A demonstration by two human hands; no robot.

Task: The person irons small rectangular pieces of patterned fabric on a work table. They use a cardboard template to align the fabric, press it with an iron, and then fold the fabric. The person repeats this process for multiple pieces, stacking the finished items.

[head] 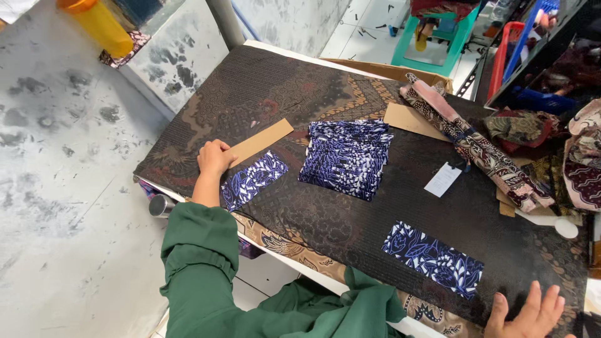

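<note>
— Two blue-patterned strips lie flat; where are my hands?
— Left hand (215,158) curled on the cardboard strip (259,142) above the near-left fabric strip (253,179); right hand (529,313) spread flat at the table's near-right edge. I judge aligning comes next.

The scene is lit evenly by soft, diffuse daylight, and no single source can be made out. Brightness is highest on the pale wall (75,125) and on the white tiled floor (369,25) at the top, where detail is slightly washed out. Shadows are faint; only a thin, soft one is cast beside the left hand (215,158) on the dark patterned surface (350,219). No glare is seen on the cloth. Focus is held fairly sharp across the middle, while the far right edge is rendered darker and murkier. Straight lines are bowed slightly toward the corners by the wide lens. The right hand (529,316) is cut off by the lower edge.
</note>
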